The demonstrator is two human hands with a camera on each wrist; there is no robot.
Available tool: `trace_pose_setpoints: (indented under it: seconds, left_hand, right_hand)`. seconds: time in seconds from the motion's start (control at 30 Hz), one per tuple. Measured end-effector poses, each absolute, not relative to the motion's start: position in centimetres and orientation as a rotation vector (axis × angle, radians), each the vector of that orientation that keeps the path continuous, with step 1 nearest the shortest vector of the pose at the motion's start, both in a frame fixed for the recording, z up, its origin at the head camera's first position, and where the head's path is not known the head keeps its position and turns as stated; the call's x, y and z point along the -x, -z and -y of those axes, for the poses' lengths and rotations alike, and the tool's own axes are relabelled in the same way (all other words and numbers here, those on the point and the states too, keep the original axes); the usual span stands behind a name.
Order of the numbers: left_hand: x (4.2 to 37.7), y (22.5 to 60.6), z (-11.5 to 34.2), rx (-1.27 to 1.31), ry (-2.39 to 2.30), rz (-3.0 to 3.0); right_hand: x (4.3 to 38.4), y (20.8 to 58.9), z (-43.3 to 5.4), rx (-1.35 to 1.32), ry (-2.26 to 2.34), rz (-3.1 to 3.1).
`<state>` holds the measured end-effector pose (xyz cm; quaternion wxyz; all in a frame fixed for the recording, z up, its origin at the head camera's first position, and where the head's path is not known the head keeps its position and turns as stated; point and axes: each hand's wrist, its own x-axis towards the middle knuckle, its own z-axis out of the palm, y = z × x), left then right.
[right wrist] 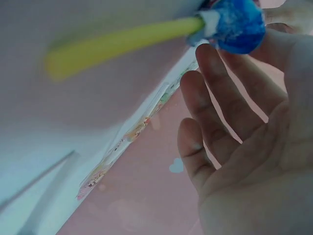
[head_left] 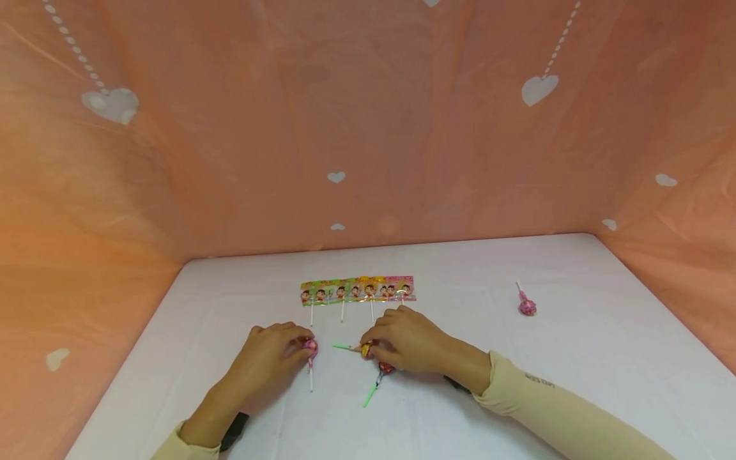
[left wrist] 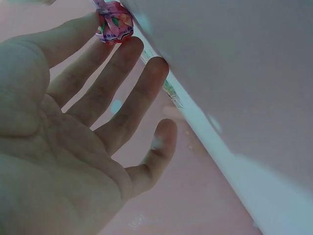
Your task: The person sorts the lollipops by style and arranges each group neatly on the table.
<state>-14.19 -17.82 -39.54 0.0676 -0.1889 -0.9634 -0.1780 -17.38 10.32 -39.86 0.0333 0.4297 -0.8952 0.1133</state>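
A pink-wrapped lollipop (head_left: 311, 348) with its white stick toward the front is pinched between the thumb and index finger of my left hand (head_left: 269, 354); its wrapper (left wrist: 115, 23) shows at the fingertips in the left wrist view. My right hand (head_left: 411, 338) pinches a yellow-wrapped lollipop (head_left: 366, 350), whose green stick points left. Under that hand's thumb side lies a second green-stick lollipop (head_left: 374, 391) with a dark red head, partly hidden by the hand. In the right wrist view, a blue wrapper (right wrist: 240, 27) with a yellow-green stick is close to the thumb.
Beyond the hands lies a row of flat lollipops (head_left: 356, 291) in green, orange and pink packets, white sticks toward me. Another pink lollipop (head_left: 526, 306) lies farther right on the white tabletop (head_left: 460, 275). Orange cloth (head_left: 379, 128) with white hearts encloses the back and sides.
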Motion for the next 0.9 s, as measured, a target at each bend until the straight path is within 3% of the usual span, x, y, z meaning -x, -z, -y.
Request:
trace_pose_setpoints:
  seconds: [0.9]
  left_hand:
    - [14.06, 39.37, 17.63, 0.536, 0.534, 2.946]
  right_hand:
    - [17.12, 40.22, -10.22, -1.288, -0.363, 2.696]
